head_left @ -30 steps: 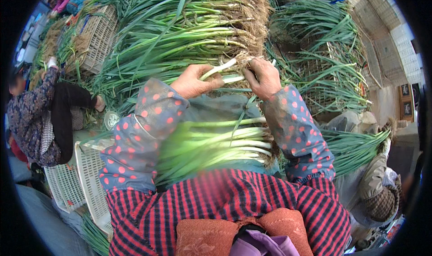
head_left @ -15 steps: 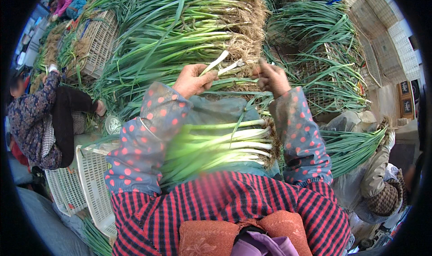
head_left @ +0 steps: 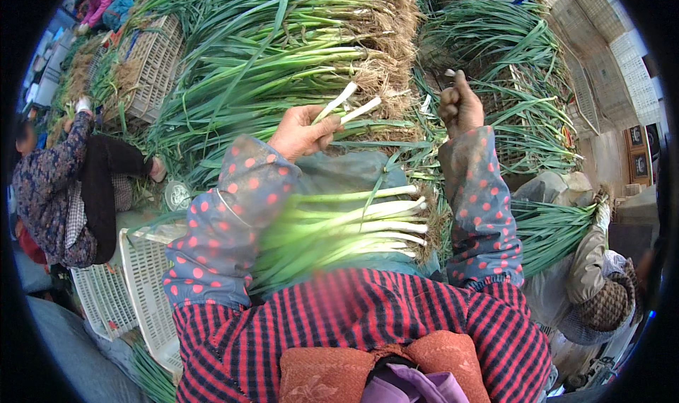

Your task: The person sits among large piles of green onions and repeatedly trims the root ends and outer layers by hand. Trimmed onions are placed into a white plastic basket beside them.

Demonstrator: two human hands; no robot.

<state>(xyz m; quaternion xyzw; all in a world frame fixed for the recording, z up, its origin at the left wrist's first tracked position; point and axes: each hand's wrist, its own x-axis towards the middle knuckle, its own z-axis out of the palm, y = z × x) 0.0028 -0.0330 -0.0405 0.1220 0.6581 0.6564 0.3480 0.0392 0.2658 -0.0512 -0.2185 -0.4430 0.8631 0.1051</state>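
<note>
My left hand [head_left: 305,132] is closed round green onions [head_left: 335,102], two white stalk ends poking up past the thumb. Further right and higher, my right hand [head_left: 461,108] is curled shut over the strewn leaves. A small pale bit shows at its fingertips, too small to name. Just left of that hand a white scrap [head_left: 425,104] stands out against the leaves. Across my lap lies a bunch of cleaned green onions [head_left: 382,222], white ends and roots to the right. Beyond my hands spreads a big pile of rooted green onions [head_left: 311,56], leaves pointing left.
White plastic crates stand at lower left [head_left: 148,290] and upper left [head_left: 154,70]. More green onions [head_left: 495,42] lie at the far right. A person [head_left: 60,183] sits at left; another person [head_left: 601,290] at right has a hand on a bunch [head_left: 552,233]. A small white bowl [head_left: 177,196] sits at left.
My right hand has moved right and up, away from the stalks in my left hand. The second stalk's end, ragged before, now looks clean and white. My left hand has barely moved.
</note>
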